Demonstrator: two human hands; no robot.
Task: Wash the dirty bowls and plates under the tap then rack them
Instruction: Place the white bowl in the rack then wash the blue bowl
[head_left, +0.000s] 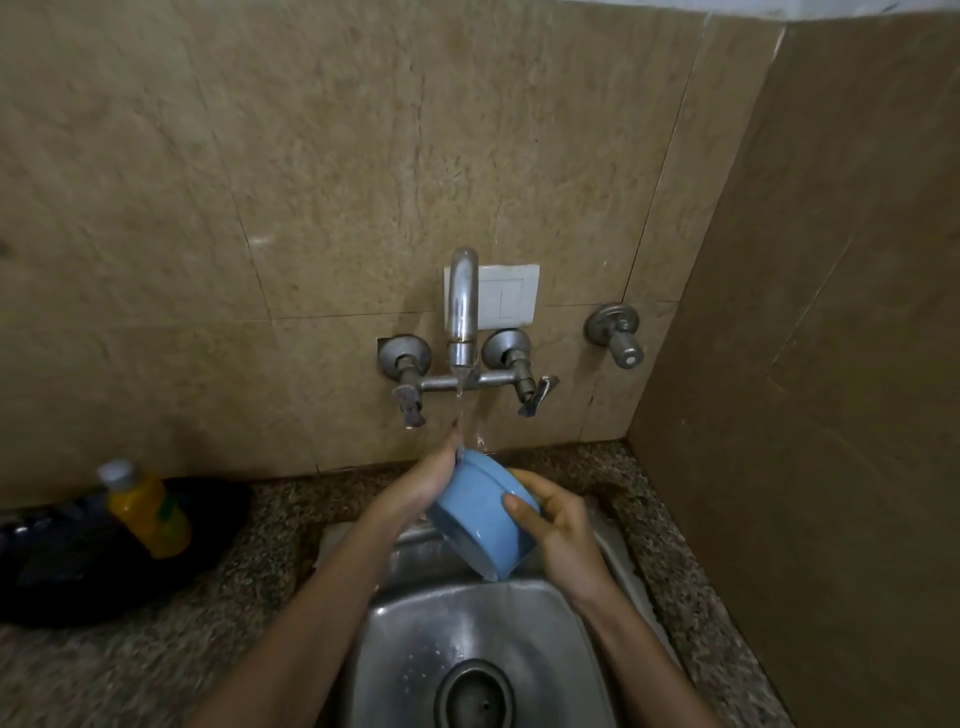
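Observation:
A blue bowl (480, 519) is held tilted above the steel sink (405, 639), its open side turned away from me, toward the wall. Water runs from the chrome tap (462, 306) onto its upper rim. My left hand (431, 473) grips the bowl's far left rim, fingers up under the stream. My right hand (558, 525) clasps the bowl's right side, thumb across its outer wall. Water drips from the bowl's lowest edge into the sink.
A yellow bottle (145, 509) stands on a dark object (67, 561) on the speckled counter at left. Two valve handles (410, 400) flank the tap, a third valve (618, 332) sits at right. A side wall closes in the right.

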